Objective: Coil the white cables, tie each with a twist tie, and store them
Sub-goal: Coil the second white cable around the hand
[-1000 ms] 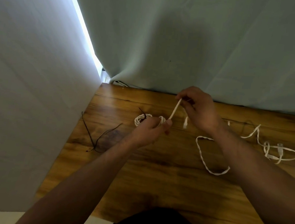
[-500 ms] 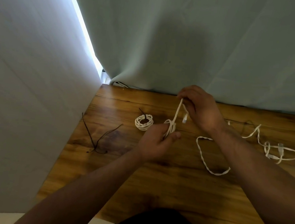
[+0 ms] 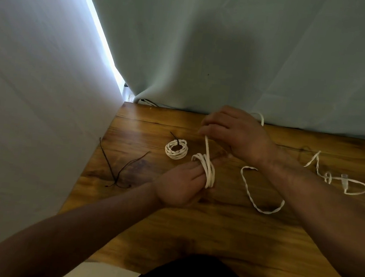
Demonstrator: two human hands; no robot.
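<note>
Wood table (image 3: pixel 211 229) w/ white cables (image 3: pixel 171 154); pale curtain (image 3: pixel 256 55) at back.

We look down on a wooden table (image 3: pixel 188 231); a pale green curtain (image 3: pixel 234 41) hangs behind its far edge, a white wall (image 3: pixel 32 97) flanks its left side, and a strip of daylight (image 3: pixel 98 29) shows between them above its far left corner

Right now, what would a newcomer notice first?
Mid-table, the left hand has white cable looped round its fingers, while the right hand pinches the strand taut above it. A finished coil, tied with a dark twist tie, lies just left of them on the wooden table.
</note>
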